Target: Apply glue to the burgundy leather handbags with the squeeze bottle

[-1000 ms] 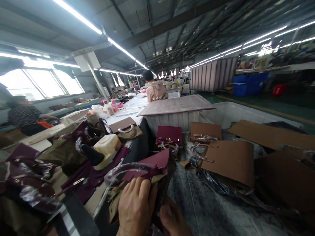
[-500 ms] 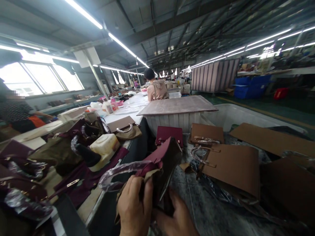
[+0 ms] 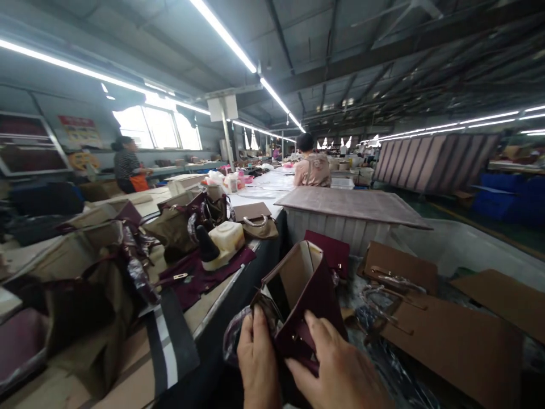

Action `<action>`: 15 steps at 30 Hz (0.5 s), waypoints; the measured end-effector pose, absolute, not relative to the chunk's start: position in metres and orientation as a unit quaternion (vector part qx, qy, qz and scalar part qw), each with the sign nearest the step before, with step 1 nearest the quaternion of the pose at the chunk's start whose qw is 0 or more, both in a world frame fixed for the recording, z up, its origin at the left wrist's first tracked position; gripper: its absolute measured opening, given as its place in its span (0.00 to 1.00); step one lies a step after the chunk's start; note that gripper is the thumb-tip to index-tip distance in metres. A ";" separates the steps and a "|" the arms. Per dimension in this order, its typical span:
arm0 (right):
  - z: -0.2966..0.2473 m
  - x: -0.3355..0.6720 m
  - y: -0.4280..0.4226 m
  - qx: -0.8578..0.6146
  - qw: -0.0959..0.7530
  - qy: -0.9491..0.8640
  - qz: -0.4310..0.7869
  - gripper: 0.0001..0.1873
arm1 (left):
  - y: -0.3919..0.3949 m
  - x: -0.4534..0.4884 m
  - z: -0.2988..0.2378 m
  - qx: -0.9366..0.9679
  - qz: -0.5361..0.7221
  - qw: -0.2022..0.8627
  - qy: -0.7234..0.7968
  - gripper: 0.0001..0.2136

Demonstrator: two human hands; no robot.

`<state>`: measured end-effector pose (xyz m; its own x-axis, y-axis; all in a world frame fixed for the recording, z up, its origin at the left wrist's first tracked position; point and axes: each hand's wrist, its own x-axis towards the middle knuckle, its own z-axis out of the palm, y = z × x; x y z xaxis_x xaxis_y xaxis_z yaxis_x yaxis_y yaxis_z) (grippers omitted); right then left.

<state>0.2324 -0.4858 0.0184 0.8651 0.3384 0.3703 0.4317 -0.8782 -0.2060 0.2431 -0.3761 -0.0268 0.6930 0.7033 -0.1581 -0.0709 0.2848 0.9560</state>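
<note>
A maroon handbag [image 3: 315, 295] with a beige lining stands tilted in front of me, its inside facing up. My left hand [image 3: 258, 355] is closed on the bag's near left edge, thumb and fingers pinching the material there. A plastic-wrapped handle [image 3: 235, 336] hangs just left of that hand. My right hand [image 3: 334, 358] grips the maroon side near small metal fittings, with its fingers on the outer face. The bag's lower part is hidden behind my hands.
On the left workbench lie olive and maroon bags [image 3: 91, 312] and a yellowed plastic bottle [image 3: 225, 241]. Brown bags [image 3: 455, 335] fill the bin at right. A grey-topped bin [image 3: 349, 204] stands ahead. Two people, one seated [image 3: 313, 167], one at left [image 3: 128, 165], are farther off.
The maroon bag has been turned so that its lined inside shows. My right hand has come up onto its outer side. The view has swung left.
</note>
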 end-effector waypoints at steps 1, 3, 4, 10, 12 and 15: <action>0.019 0.233 -0.487 -0.951 0.117 -0.230 -0.173 0.25 | -0.376 0.241 -0.025 0.524 0.252 0.753 0.306 0.16; 0.019 0.235 -0.489 -0.937 0.080 -0.287 -0.185 0.24 | -0.376 0.237 -0.020 0.504 0.235 0.763 0.330 0.13; 0.018 0.237 -0.490 -0.929 0.065 -0.312 -0.189 0.24 | -0.376 0.235 -0.018 0.491 0.227 0.770 0.339 0.12; 0.026 0.238 -0.478 -0.924 -0.011 -0.348 -0.158 0.24 | -0.381 0.229 -0.028 0.357 0.195 0.847 0.342 0.11; 0.031 0.238 -0.470 -0.932 -0.036 -0.339 -0.120 0.24 | -0.384 0.232 -0.039 0.320 0.191 0.864 0.340 0.11; 0.035 0.241 -0.461 -0.938 -0.066 -0.330 -0.080 0.23 | -0.388 0.238 -0.055 0.274 0.179 0.883 0.336 0.11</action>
<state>0.2406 -0.4606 0.0346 0.7689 0.6305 0.1058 0.6096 -0.7729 0.1758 0.2382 -0.3881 -0.0551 0.7100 0.5004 -0.4955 -0.1325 0.7860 0.6039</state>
